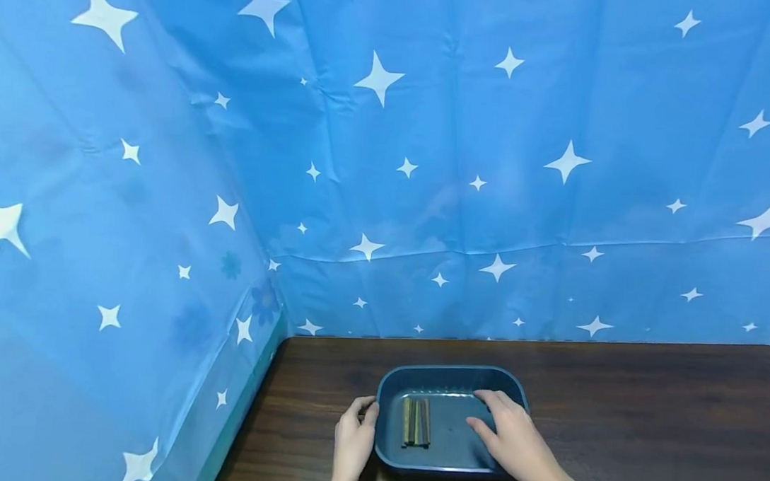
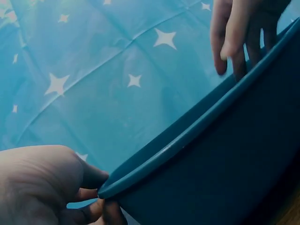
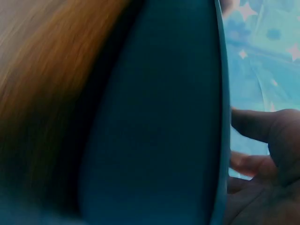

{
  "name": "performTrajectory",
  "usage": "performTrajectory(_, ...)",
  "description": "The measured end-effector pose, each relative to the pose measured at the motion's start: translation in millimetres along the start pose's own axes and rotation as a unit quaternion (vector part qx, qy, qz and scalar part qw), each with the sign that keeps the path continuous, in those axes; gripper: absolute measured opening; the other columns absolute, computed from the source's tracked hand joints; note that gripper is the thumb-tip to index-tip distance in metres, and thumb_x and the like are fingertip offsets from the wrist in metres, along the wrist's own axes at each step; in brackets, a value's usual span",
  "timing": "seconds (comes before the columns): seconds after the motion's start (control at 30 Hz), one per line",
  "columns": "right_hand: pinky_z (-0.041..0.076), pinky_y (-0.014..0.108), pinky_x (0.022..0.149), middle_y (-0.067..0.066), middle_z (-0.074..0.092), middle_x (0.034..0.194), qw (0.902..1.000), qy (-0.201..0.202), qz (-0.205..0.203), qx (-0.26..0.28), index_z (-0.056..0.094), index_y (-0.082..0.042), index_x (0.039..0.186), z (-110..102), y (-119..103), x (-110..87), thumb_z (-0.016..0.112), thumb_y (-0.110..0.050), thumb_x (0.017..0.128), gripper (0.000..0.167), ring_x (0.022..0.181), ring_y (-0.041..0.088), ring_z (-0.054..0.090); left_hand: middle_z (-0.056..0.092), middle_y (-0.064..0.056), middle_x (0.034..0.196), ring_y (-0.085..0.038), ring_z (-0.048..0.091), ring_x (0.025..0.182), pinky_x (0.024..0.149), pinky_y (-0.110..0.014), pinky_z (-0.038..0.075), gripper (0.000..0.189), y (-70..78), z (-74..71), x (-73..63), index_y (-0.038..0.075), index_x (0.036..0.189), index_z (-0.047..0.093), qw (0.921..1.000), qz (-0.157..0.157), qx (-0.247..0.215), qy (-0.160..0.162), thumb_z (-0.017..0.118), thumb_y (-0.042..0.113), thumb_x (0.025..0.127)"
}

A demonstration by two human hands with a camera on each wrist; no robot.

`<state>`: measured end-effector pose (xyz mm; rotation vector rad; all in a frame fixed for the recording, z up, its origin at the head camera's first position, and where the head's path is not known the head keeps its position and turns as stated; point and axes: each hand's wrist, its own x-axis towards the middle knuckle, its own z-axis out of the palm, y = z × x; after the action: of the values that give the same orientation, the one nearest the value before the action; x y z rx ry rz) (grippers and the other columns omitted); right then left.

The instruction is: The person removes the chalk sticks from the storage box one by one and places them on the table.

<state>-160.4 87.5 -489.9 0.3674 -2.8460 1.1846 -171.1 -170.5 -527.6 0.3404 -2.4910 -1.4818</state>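
Note:
A dark blue rectangular plastic tub (image 1: 450,469) sits on the table. My left hand (image 1: 354,437) holds its left side; in the left wrist view the thumb and fingers of the left hand (image 2: 42,187) pinch the rim (image 2: 154,161) at a corner. Inside the tub, left of its middle, several short thin sticks (image 1: 416,422) in olive, dark and brownish tones lie side by side. Over the tub's right part reaches my right hand (image 1: 514,440), thumb and fingers spread apart with nothing between them. In the right wrist view the tub's outer wall (image 3: 154,112) hides the fingertips.
The dark brown wooden table (image 1: 646,419) extends to the right of the tub. Behind it hangs a blue cloth (image 1: 491,117) with white stars, and more star-printed cloth (image 1: 93,209) covers the left side along the table's edge.

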Motion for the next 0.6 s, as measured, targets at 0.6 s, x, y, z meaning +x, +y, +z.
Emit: performTrajectory(0.6, 0.044, 0.067, 0.100, 0.039, 0.054, 0.132, 0.9837, -0.135, 0.111, 0.043, 0.049, 0.014, 0.140, 72, -25, 41.0, 0.074, -0.013, 0.095, 0.058, 0.125, 0.054, 0.052, 0.061, -0.011, 0.089, -0.011, 0.049, 0.049, 0.041, -0.023, 0.043, 0.028, -7.6, 1.2, 0.1, -0.007, 0.119, 0.065, 0.9846, -0.088, -0.139, -0.058, 0.058, 0.016, 0.103)
